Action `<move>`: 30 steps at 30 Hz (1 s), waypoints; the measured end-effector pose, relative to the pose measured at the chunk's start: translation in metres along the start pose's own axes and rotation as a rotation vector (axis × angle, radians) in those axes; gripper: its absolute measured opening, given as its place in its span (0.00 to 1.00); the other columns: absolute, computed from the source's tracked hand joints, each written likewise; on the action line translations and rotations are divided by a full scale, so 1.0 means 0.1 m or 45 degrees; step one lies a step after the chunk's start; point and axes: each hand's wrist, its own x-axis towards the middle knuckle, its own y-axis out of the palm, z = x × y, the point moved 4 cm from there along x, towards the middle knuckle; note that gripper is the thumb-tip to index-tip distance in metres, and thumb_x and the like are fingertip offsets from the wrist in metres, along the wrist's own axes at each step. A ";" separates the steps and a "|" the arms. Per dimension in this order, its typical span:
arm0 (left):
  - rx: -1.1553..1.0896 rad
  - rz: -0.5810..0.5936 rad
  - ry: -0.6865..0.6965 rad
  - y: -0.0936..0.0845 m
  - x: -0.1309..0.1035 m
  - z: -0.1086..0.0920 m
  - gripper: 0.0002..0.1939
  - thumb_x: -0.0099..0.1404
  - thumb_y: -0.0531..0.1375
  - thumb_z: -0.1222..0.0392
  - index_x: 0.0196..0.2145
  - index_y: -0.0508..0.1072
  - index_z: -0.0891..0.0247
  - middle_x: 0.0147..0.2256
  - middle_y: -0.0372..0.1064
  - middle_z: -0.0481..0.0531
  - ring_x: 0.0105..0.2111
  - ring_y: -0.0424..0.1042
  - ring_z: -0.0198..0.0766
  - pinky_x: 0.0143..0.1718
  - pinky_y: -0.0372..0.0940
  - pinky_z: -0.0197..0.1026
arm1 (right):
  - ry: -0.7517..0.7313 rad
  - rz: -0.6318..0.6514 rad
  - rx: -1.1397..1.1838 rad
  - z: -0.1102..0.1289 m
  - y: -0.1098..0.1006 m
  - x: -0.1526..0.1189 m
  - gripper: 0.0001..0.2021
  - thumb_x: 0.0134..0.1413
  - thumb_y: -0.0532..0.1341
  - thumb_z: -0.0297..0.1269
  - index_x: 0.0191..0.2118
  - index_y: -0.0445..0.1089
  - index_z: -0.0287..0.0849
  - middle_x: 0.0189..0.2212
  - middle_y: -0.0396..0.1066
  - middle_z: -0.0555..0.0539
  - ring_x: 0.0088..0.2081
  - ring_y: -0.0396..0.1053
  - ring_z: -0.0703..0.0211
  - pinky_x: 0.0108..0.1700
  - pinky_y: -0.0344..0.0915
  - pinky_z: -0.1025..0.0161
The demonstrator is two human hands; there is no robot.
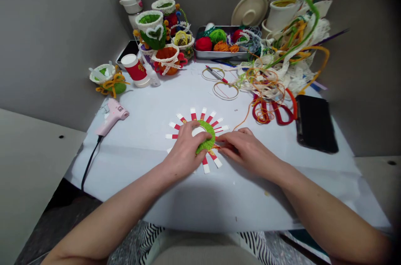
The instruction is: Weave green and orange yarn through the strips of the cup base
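A paper cup [206,168] lies in front of me, its wall cut into red-and-white strips that fan out around the white base. A band of green yarn [211,130] is woven round that base. My left hand [187,145] grips the cup from the left, thumb over the green band. At its right side, the fingertips of my right hand [242,148] pinch orange yarn [216,147] among the strips. From the pile at the back, an orange strand [243,122] runs down toward this hand. Some strips are hidden under my left hand.
A pink glue gun [113,118] lies at left, its cord over the edge. At right are red-handled scissors [283,114] and a black phone [316,123]. Decorated cups [167,58], a red cup [137,71] and a metal tray [219,54] of yarn balls stand behind.
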 end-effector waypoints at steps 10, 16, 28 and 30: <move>-0.001 0.026 0.063 0.00 0.03 -0.01 0.20 0.67 0.61 0.73 0.53 0.73 0.56 0.61 0.55 0.60 0.65 0.58 0.56 0.64 0.65 0.68 | 0.040 0.013 -0.017 -0.12 -0.17 -0.03 0.08 0.71 0.59 0.35 0.39 0.74 0.46 0.34 0.79 0.51 0.35 0.75 0.58 0.48 0.58 0.54; 0.013 0.240 0.227 -0.12 0.20 0.04 0.20 0.68 0.63 0.70 0.56 0.74 0.56 0.63 0.56 0.61 0.66 0.58 0.56 0.66 0.64 0.66 | 0.062 0.059 -0.045 -0.14 -0.14 -0.02 0.08 0.71 0.59 0.34 0.38 0.74 0.45 0.32 0.78 0.51 0.35 0.74 0.58 0.48 0.58 0.54; -0.099 0.447 0.447 -0.21 0.45 0.18 0.15 0.71 0.62 0.66 0.54 0.74 0.57 0.62 0.57 0.62 0.66 0.58 0.54 0.67 0.62 0.64 | 0.168 0.017 0.006 -0.13 -0.24 -0.03 0.05 0.69 0.60 0.35 0.40 0.73 0.44 0.33 0.79 0.50 0.34 0.73 0.57 0.48 0.59 0.55; -0.118 0.437 0.441 -0.20 0.44 0.18 0.16 0.71 0.62 0.67 0.55 0.74 0.56 0.62 0.57 0.61 0.66 0.58 0.53 0.67 0.62 0.62 | 0.167 0.014 0.032 -0.16 -0.28 -0.04 0.06 0.68 0.60 0.34 0.40 0.74 0.45 0.32 0.79 0.51 0.33 0.72 0.58 0.46 0.60 0.57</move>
